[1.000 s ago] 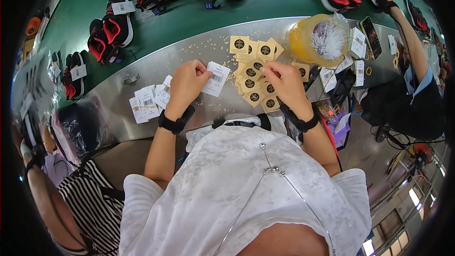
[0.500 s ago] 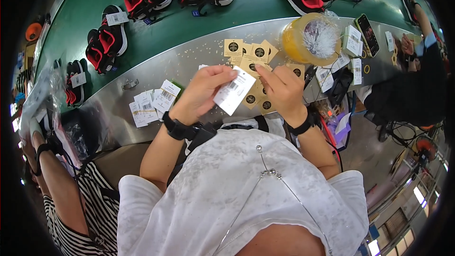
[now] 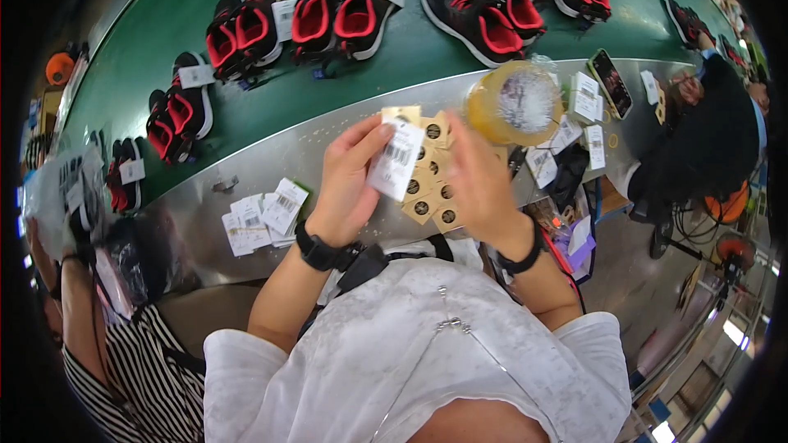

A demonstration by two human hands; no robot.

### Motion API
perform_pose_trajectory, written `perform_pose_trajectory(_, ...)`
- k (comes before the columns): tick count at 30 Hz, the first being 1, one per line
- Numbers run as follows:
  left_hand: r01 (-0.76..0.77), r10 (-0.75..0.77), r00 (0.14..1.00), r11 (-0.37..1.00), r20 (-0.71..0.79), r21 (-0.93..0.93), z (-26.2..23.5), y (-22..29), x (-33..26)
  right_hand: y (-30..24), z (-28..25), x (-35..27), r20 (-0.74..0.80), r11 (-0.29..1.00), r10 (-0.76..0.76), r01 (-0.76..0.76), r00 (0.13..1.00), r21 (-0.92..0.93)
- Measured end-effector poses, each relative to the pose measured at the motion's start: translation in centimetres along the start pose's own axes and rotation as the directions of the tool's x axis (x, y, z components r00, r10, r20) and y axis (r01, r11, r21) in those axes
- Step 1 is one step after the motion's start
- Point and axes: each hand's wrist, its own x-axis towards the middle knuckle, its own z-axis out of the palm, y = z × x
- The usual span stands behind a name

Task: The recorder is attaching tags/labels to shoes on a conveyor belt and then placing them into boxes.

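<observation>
My left hand (image 3: 349, 180) pinches a white printed hang tag (image 3: 396, 161) between thumb and fingers, holding it upright above the metal table edge. To its right is my right hand (image 3: 486, 184), apart from the tag; its fingers are smeared by motion, so I cannot tell their pose or whether they hold anything. Beneath and between both hands lie several square tan cards (image 3: 422, 210) with round black prints, partly covered by the tag and my right hand. A pile of white tags (image 3: 267, 215), some with thin strings, lies left of my left hand.
A yellow round tub-like thing (image 3: 484, 111) holds whitish clear strands. Beyond it are white tag stacks (image 3: 586, 97) and a phone (image 3: 611, 84). Black-and-red shoes (image 3: 341, 20) stand on the green table (image 3: 271, 102). People work at left (image 3: 131, 361) and right (image 3: 706, 131).
My view has tilted, so the table things sit lower in the picture. The white tag is more upright in my left hand, and my right hand has turned and blurred with motion.
</observation>
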Motion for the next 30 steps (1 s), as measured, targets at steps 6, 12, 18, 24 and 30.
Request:
perform_pose_trajectory(6,-0.354,0.339,0.935,0.902,0.102,0.249,3.1,0.4,-0.6,-1.4,-3.3,2.5,-0.047,0.983,0.111,-0.103,0.993,0.151)
perform_pose_trajectory(12,-0.484,0.46,0.874,0.792,0.158,0.373,4.4,-0.1,-0.8,-1.8,-3.6,4.4,-0.041,0.979,-0.113,0.104,0.993,-0.178)
perform_pose_trajectory(18,-0.52,0.492,0.851,0.732,0.187,0.441,5.2,-0.3,-0.4,-0.7,-3.8,4.7,-0.061,0.944,-0.173,0.148,0.983,-0.294)
perform_pose_trajectory(24,-0.89,0.645,0.36,0.022,0.674,0.455,6.5,0.7,2.5,0.3,-5.0,5.8,-0.034,0.974,-0.095,0.086,0.995,-0.209)
perform_pose_trajectory(30,-0.631,0.153,-0.298,-0.772,0.942,-0.074,11.8,3.6,7.3,3.1,-10.1,10.3,0.292,0.795,0.377,-0.469,0.879,0.386)
